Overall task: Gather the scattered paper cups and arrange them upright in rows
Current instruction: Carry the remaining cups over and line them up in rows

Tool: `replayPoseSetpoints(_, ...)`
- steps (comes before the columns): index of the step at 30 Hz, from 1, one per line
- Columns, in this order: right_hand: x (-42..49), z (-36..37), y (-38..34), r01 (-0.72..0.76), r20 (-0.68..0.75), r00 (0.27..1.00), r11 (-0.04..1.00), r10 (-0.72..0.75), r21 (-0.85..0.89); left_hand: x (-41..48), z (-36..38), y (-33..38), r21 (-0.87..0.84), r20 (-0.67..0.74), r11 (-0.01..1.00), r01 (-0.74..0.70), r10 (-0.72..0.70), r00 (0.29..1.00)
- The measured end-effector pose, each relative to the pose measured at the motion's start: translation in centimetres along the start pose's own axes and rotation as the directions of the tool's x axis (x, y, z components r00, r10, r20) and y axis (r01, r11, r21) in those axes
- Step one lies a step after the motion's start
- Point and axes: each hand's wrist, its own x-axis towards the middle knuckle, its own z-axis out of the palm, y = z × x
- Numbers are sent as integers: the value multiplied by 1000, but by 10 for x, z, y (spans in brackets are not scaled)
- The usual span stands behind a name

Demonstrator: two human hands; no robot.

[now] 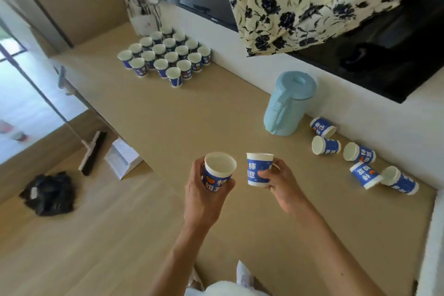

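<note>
My left hand [204,196] grips a blue and white paper cup [219,170], mouth up, above the tan counter [182,115]. My right hand [280,184] holds a second cup [259,168] upright by its side, just right of the first. Several cups [165,55] stand upright in rows at the counter's far left end against the wall. More cups lie on their sides at the right: one [323,126] near the wall, one [325,145] below it, another [359,152] further right, and a pair [365,174] [398,180] touching at the far right.
A pale blue lidded jug [287,103] stands by the wall between the rows and the tipped cups. A dark screen [384,60] and a flowered cloth [312,0] hang above. On the floor at left lie a broom [92,152], a white box [122,158] and a black bag [49,193].
</note>
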Motion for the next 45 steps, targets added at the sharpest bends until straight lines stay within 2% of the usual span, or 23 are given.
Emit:
replayPoseSetpoints(7, 5, 120, 0, 161, 96, 985, 970, -145, -182, 48, -92, -28, -92, -101, 995, 25, -35, 994)
replayPoseSetpoints(16, 27, 244, 21, 236, 14, 972, 958, -236, -163, 104, -198, -56, -85, -169, 996, -39, 24, 985)
replayPoseSetpoints(22, 59, 323, 29, 271, 28, 962, 946, -270, -176, 133, -256, -71, -68, -195, 996, -53, 39, 980)
replayPoseSetpoints(28, 116, 381, 28, 267, -59, 959, 954, -277, -139, 200, -301, -87, -62, -162, 998, -31, 21, 987)
replayPoseSetpoints(36, 221, 472, 16, 291, -187, 936, 955, -297, -61, 325, -350, -91, 45, -49, 998, -44, 46, 998)
replayPoseSetpoints(45, 276, 535, -11, 317, -332, 892, 948, -307, -27, 456, -384, -98, -10, 77, 999, -40, 40, 996)
